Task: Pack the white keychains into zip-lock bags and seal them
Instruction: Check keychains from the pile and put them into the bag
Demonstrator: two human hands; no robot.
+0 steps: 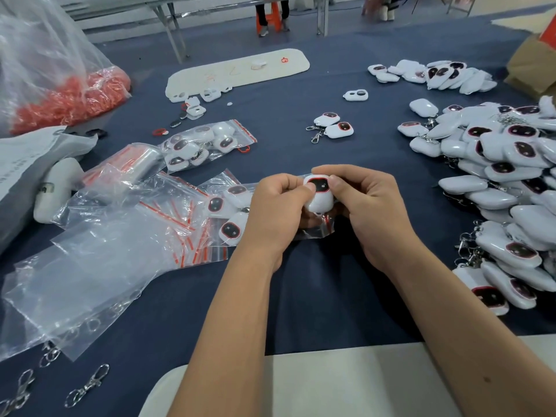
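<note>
Both hands hold one white keychain (pixel 319 194) with a dark, red-rimmed face at the table's middle. My left hand (pixel 278 210) pinches its left side and my right hand (pixel 365 206) pinches its right side with thumb on top. Under the hands lies a zip-lock bag (pixel 231 212) holding several keychains, its mouth toward the hands. A sealed, filled bag (pixel 207 144) lies farther back on the left. A big pile of loose white keychains (pixel 505 182) covers the right side.
Empty red-strip zip-lock bags (pixel 168 227) and a large clear plastic sheet (pixel 81 284) spread on the left. A sack of red rings (pixel 69 94) stands far left. Two loose keychains (pixel 332 124) lie mid-table. Metal clasps (pixel 87 386) lie near the front left. Dark blue cloth covers the table.
</note>
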